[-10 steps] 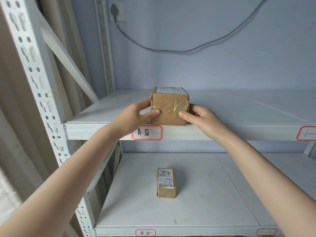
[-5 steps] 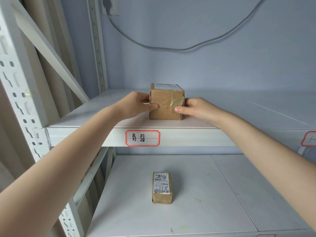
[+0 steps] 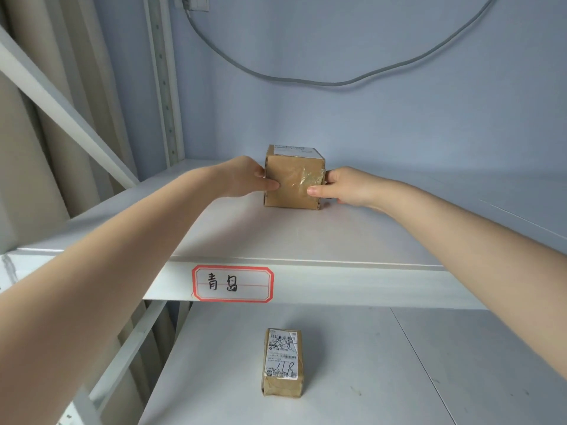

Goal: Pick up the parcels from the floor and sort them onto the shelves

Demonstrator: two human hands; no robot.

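Cardboard parcel (image 3: 294,182), a near-cubic brown box with clear tape across its front and a white shipping label on top, sits on the upper shelf (image 3: 306,237) of a white metal rack, set back from the front edge, its taped face square to the camera. A person's left hand (image 3: 245,179) and right hand (image 3: 343,188) clasp it from either side, thumbs laid on the front face and fingers wrapped round the flanks. On the shelf's front lip, a red-bordered label (image 3: 232,283) carries handwritten Chinese characters. A second, smaller parcel (image 3: 282,363) lies flat on the lower shelf (image 3: 399,378), its long axis running front to back, its printed label facing up with "118" scrawled on it. A grey cable (image 3: 337,82) sags across the blue wall behind; a slanted rack brace (image 3: 67,118) crosses at left, clear of both arms.
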